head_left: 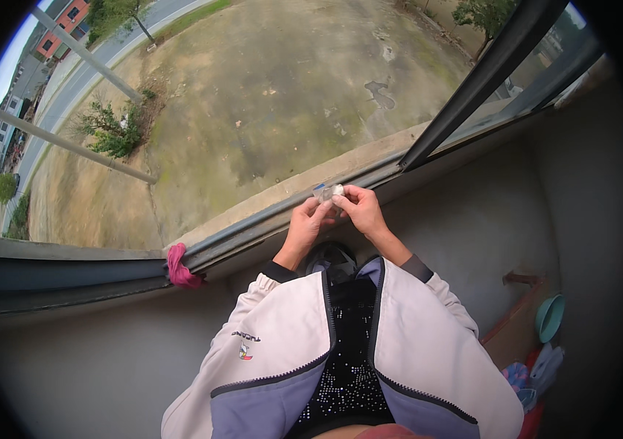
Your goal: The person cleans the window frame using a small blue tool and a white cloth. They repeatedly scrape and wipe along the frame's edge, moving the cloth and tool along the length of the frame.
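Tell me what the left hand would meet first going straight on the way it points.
The left hand would first meet the small clear packet at its fingertips; beyond that, possibly the window ledge, though depth is unclear.

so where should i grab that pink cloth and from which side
Probably by the lower, bunched end of the pink cloth: it juts below the window rail on the room side, giving fingers something to pinch. Coming from the room side with the left hand, the nearer one, seems easiest once free. Whether it is knotted there, I can't tell.
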Demonstrator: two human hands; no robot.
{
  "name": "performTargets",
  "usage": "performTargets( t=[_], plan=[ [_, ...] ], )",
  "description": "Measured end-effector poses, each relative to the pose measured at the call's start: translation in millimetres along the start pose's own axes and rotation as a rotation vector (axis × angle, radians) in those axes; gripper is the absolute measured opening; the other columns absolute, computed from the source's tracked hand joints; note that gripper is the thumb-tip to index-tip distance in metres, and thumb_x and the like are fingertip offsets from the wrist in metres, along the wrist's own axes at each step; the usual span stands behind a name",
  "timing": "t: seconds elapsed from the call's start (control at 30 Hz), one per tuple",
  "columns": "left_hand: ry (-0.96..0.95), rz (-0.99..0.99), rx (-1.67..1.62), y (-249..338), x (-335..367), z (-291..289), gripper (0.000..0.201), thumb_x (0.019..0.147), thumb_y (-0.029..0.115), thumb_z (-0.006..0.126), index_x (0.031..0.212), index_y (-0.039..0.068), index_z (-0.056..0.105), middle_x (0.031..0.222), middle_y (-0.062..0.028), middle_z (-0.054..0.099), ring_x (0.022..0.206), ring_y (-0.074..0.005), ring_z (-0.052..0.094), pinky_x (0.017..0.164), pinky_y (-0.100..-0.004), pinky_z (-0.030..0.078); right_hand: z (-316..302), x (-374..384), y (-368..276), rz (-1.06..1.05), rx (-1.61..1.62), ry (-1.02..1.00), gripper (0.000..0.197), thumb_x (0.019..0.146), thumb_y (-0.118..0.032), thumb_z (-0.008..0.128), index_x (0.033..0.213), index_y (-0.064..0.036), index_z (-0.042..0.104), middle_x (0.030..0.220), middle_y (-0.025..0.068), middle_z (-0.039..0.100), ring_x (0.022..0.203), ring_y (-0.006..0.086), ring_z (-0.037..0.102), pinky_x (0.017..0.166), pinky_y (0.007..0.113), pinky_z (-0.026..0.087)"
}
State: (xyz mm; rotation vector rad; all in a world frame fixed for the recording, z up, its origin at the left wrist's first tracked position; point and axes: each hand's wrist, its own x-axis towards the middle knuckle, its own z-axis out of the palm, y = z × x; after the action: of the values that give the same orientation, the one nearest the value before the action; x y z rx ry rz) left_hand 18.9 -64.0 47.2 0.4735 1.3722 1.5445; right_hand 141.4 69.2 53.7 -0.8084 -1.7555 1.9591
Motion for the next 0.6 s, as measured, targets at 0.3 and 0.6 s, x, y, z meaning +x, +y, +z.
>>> performTargets(
  t=[0.3, 0.6],
  plan=[
    [0.108, -0.117, -0.196, -1, 1, -11, 0.031, 0.106, 0.031, 0.066, 0.117, 0.002, 0.071, 0.102, -0.0055, 0.073, 0.084, -0.0129, 0.071, 0.070, -0.0290, 0.061, 4, -2, -10, 0.249, 0.388, -0.050, 0.029, 0.095, -0.008, 0.069, 0.122, -0.0004, 0.064, 0.106, 0.0078, 0.075, 0.087, 0.0125, 0.072, 0.069, 0.027, 0.062],
    [0.220, 0.145, 0.150, -19, 10, -17, 0.022, 0.091, 0.002, 0.068, 0.113, -0.002, 0.071, 0.093, -0.0088, 0.074, 0.070, -0.0133, 0.070, 0.063, -0.0291, 0.059, 12, 1, -10, 0.133, 0.279, -0.086, 0.024, 0.096, -0.007, 0.071, 0.117, -0.0015, 0.063, 0.102, 0.0076, 0.075, 0.088, 0.0122, 0.072, 0.069, 0.026, 0.061]
  ],
)
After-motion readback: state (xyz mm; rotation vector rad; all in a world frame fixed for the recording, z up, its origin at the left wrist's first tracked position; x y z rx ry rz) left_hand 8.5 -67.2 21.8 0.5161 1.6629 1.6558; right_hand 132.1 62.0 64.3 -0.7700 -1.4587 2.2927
